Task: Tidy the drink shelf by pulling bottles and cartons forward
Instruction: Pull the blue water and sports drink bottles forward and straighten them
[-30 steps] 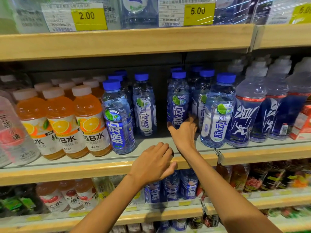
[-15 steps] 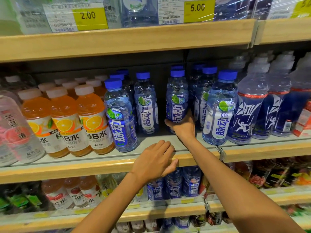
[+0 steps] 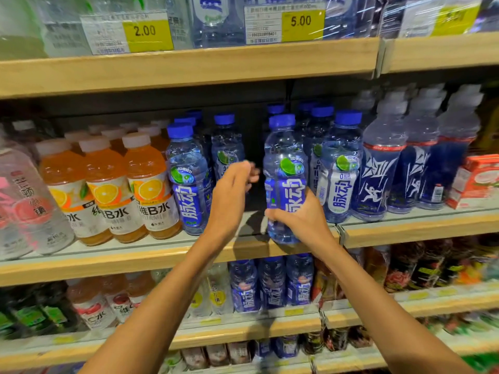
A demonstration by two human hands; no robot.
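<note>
- Right hand (image 3: 297, 220) wraps the lower half of a blue-capped bottle (image 3: 286, 163), which stands upright at the front lip of the shelf (image 3: 121, 261)
- Left hand (image 3: 229, 190) hovers beside it, fingers loosely bent, blurred, holding nothing
- Grey deck, wooden edge; a dark open gap lies between it and the front bottle (image 3: 187, 179) to its left
- On the right, a neighbour bottle (image 3: 341, 171) stands just beside it

Blurry fingertips (image 3: 252, 176) on left hand (image 3: 229, 195)

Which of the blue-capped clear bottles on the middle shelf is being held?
The blue-capped clear plastic bottle at the shelf's front edge, just right of the dark gap: the right hand grips its lower half, over the blue label.
</note>
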